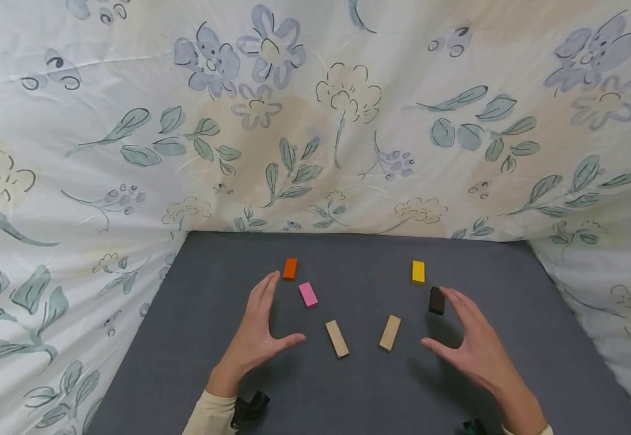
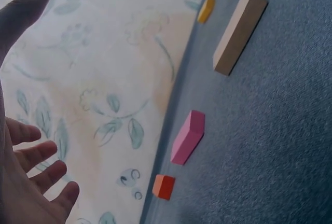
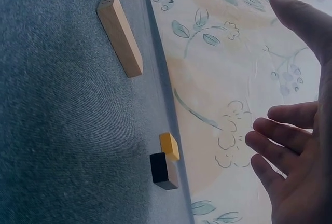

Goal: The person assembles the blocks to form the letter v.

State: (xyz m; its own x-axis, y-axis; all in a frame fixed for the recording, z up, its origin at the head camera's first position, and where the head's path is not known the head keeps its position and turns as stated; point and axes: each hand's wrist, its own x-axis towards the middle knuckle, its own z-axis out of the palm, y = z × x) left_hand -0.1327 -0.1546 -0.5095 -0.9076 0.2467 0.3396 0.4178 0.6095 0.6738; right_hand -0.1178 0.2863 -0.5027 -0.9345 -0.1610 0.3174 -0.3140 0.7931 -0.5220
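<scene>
My left hand (image 1: pixel 258 338) hovers over the left half of the dark table, thumb spread wide from the fingers, nothing held. Just past its fingertips lie an orange block (image 1: pixel 290 269) and a pink block (image 1: pixel 308 295). To the right of its thumb is a plain wooden block (image 1: pixel 337 339), tilted slightly. My right hand (image 1: pixel 475 344) mirrors it on the other side, also holding nothing. A black block (image 1: pixel 437 300) sits at its fingertips, with a yellow block (image 1: pixel 418 272) farther back. A second plain wooden block (image 1: pixel 389 333) rests left of its thumb.
A dark grey cloth covers the tabletop (image 1: pixel 358 393). Behind it and along both sides hangs a pale curtain (image 1: pixel 315 181) printed with flowers and leaves. Black straps (image 1: pixel 251 406) show near the left wrist.
</scene>
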